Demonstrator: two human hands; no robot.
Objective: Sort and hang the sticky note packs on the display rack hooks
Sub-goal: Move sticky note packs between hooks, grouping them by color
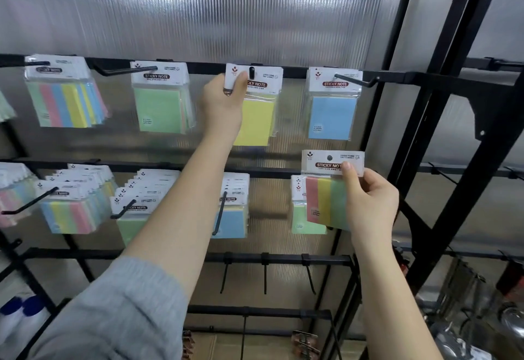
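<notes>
Landmark: top rail (295,71) of the rack. Left to right along it:

- Striped packs (66,95) hung under its far left end. Done.
- Green packs (163,101) on the next hook right. Done.
- Left hand (224,104) was at the middle hook (251,71), thumb and fingers pinched on the header card of the yellow pack (256,118). The hook tip showed through the card hole, so the pack looked on or nearly on. Whether it was fully seated, can't tell. Pack hung with long axis vertical, card up, face to the room.
- Blue pack (331,112) on the last hook right of that. Done.
- Right hand (368,206) was below the rail's right part, level with the second rail down. Fingers were curled round the right edge of a three-colour pack (330,192), thumb on the card. Not hung yet. Long axis near vertical, slightly tilted, card and hole up, print facing out.

Second rail down: striped, green, blue and green stacks already on hooks. Third rail down: three hooks (265,274) bare.

Judgement: mostly sorted. Left: finish the yellow, then place the three-colour pack. It matches none of the single-colour hooks; likely goes with the striped ones far left or on a bare hook.
</notes>
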